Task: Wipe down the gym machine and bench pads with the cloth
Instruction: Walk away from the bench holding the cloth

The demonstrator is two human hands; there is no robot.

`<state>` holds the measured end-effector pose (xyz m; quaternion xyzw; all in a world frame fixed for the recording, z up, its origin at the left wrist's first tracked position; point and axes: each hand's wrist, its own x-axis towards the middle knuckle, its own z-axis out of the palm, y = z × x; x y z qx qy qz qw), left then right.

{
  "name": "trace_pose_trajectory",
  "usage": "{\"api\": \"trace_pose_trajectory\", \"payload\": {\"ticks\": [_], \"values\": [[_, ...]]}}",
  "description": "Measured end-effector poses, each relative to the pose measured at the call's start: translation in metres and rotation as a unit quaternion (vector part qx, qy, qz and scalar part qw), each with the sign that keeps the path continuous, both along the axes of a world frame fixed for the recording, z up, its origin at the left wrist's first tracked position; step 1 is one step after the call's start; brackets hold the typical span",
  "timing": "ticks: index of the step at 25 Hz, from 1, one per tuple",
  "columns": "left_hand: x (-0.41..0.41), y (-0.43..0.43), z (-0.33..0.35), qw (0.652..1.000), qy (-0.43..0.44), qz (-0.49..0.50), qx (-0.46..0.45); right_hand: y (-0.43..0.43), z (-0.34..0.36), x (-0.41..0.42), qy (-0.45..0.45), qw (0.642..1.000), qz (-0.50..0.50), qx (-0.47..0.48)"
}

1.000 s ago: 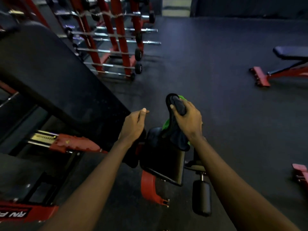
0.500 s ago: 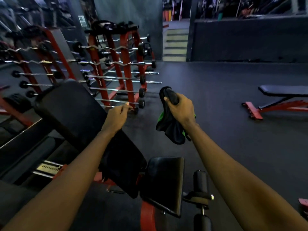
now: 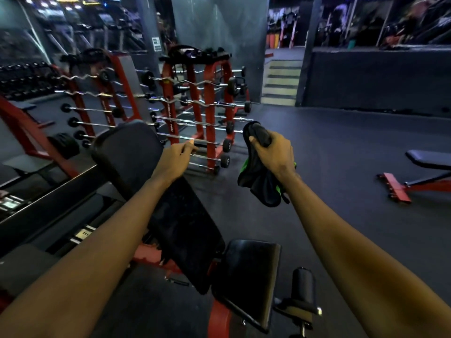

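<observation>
Cloth of limp black fabric with green trim (image 3: 261,189) is bunched and gripped in the right hand (image 3: 273,154), held in the air apart from the pads. Left hand (image 3: 173,159) is loosely curled, empty, over the long matte black inclined back pad (image 3: 185,228); the glossy squarish black seat pad (image 3: 249,272) lies below.

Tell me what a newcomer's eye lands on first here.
The right hand, mid-frame, grips a black-and-green cloth that hangs below it. Left of it, the empty left hand is by the inclined black backrest pad. Behind both stands a red rack of barbells.
</observation>
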<state>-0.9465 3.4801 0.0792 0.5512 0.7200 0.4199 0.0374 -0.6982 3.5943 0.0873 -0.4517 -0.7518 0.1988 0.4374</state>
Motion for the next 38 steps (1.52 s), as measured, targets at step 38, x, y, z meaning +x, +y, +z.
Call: {"api": "trace_pose_trajectory", "payload": {"ticks": [38], "values": [[-0.098, -0.738, -0.072, 0.760, -0.096, 0.640, -0.056, -0.599, -0.068, -0.422, -0.054, 0.767, 0.638, -0.027]]}}
